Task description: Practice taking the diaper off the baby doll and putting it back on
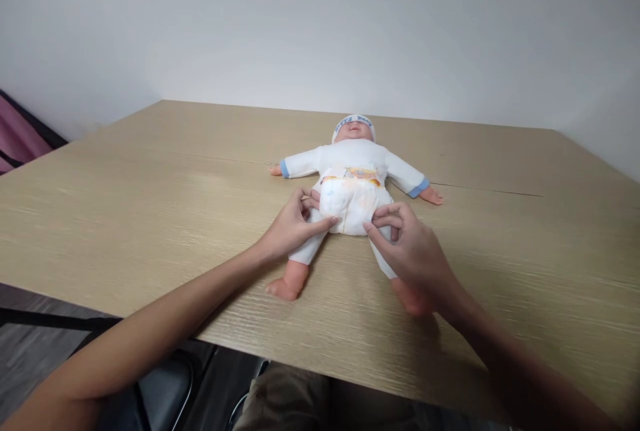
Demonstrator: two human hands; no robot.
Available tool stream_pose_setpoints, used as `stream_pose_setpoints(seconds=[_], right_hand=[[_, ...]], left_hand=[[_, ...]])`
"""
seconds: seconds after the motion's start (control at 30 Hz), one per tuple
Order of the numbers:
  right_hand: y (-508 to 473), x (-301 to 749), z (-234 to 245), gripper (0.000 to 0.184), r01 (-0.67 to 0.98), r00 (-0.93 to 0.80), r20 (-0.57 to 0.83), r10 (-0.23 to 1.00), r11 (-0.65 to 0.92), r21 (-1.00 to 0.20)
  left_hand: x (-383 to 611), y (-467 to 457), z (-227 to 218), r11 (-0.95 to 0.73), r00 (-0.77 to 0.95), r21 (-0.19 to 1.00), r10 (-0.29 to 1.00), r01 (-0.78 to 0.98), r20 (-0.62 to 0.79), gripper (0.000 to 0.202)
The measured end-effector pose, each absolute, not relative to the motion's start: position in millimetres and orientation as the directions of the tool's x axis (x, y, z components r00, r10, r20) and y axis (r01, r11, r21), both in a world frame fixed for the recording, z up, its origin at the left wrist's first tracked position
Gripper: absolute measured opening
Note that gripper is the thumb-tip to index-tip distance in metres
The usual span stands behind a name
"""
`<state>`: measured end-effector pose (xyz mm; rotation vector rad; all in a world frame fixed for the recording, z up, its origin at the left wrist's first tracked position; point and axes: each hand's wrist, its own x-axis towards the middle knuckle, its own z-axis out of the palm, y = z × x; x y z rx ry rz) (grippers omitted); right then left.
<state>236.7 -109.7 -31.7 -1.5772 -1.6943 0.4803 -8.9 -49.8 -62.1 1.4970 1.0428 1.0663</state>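
Observation:
A baby doll (355,154) in a white outfit with blue cuffs lies face up on the table, its arms spread and its feet toward me. Around its hips is a white diaper (350,204) with an orange printed waistband. My left hand (295,218) is closed on the diaper's left leg edge, thumb on the front and curled fingers at the outer side. At the opposite leg edge, my right hand (407,238) pinches the diaper between thumb and bent fingers. Part of the doll's leg on that side is hidden behind this hand.
The wooden table (150,218) spreads wide around the doll, with a thin seam running across it. Behind it stands a pale wall (300,31). A dark chair (160,384) sits below the near edge, and pink fabric (20,131) shows at the far left.

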Motion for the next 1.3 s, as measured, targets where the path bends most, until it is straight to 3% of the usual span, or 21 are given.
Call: stream_pose_setpoints(seconds=[0.4,0.63,0.87,0.97,1.13,1.3], right_hand=[[-111,232,-37,0.025,0.812,-0.125,0.328,0.936,0.287,-0.509],[-107,233,-38,0.026,0.749,-0.08,0.245,0.966,0.221,-0.624],[-110,233,-34,0.028,0.737,-0.109,0.227,0.968,0.232,-0.635],[-112,230,-34,0.027,0.735,-0.101,0.223,0.97,0.224,-0.64],[-113,227,-36,0.024,0.698,-0.057,0.218,0.974,0.195,-0.689],[-113,227,-36,0.023,0.646,0.025,0.185,0.982,0.126,-0.753]], left_hand=[[-17,-51,-48,-0.202,0.406,0.927,0.912,0.316,0.06,0.039],[-16,-51,-51,-0.001,0.295,0.984,0.954,0.18,-0.053,0.059],[-24,-55,-47,-0.2,0.382,0.91,0.923,0.363,0.05,0.041],[-22,-56,-44,-0.247,0.416,0.868,0.908,0.431,0.052,0.043],[-16,-53,-44,-0.005,0.425,0.974,0.901,0.227,-0.094,0.051],[-16,-52,-42,0.173,0.458,0.985,0.874,0.013,-0.16,0.056]])
